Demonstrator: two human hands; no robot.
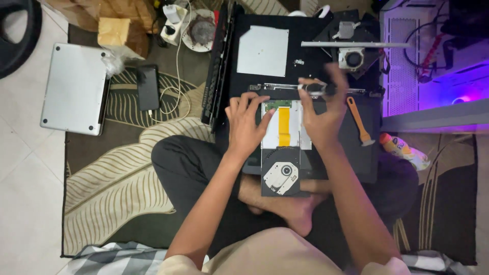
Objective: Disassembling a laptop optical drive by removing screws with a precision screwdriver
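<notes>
The person sits cross-legged on a leaf-patterned rug (127, 173) with an opened laptop chassis (351, 147) resting across the lap. The chassis is dark, its cover off, and a slim optical drive (281, 175) lies in it near the person's body: a grey-black tray with a pale metal plate and a round spindle hub. Just above the drive sits a pale panel crossed by a yellow-orange ribbon cable (283, 126) running lengthwise.

The left hand (247, 125) lies flat, fingers spread, pressing on the chassis just beside the ribbon cable; it grips nothing. The right hand (323, 114) is curled at the fingertips around a dark-handled screwdriver (317, 88), held crosswise above the top edge of the drive bay; motion blur softens the fingers.

An orange-handled pry tool (359, 122) rests on the chassis just right of the right hand. Further up lie a detached black panel with a pale square plate (263, 51) and a cooling fan (351, 58). A closed silver laptop (74, 89) and a black phone (147, 87) lie well off to the left.
</notes>
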